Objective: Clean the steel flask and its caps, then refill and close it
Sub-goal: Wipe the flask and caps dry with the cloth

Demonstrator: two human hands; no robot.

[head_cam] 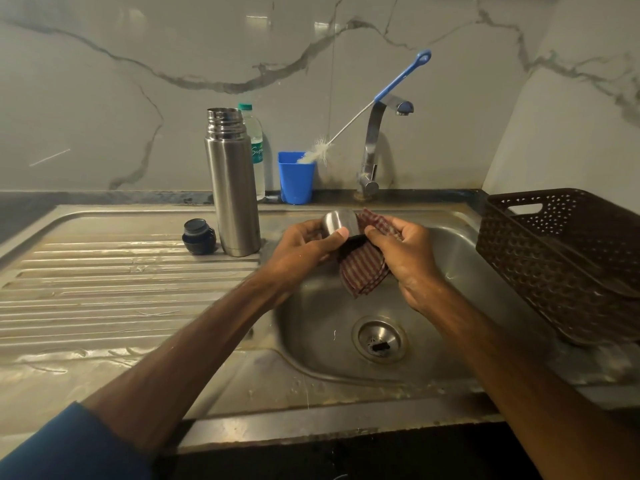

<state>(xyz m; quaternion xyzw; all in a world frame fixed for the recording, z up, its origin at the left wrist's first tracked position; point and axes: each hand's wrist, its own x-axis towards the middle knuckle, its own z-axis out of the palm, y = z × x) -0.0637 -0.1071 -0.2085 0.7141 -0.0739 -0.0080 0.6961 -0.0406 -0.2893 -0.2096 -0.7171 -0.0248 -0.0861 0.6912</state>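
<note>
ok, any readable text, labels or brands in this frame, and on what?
"Sig": white cursive on the green label of the plastic water bottle; the remaining letters and the small print below are too blurred to read.
Nothing readable on the steel flask, steel cap, cloth or blue cup.

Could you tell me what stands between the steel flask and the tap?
Head view: a plastic water bottle by the steel flask, then a blue cup holding a bottle brush, before the tap.
</note>
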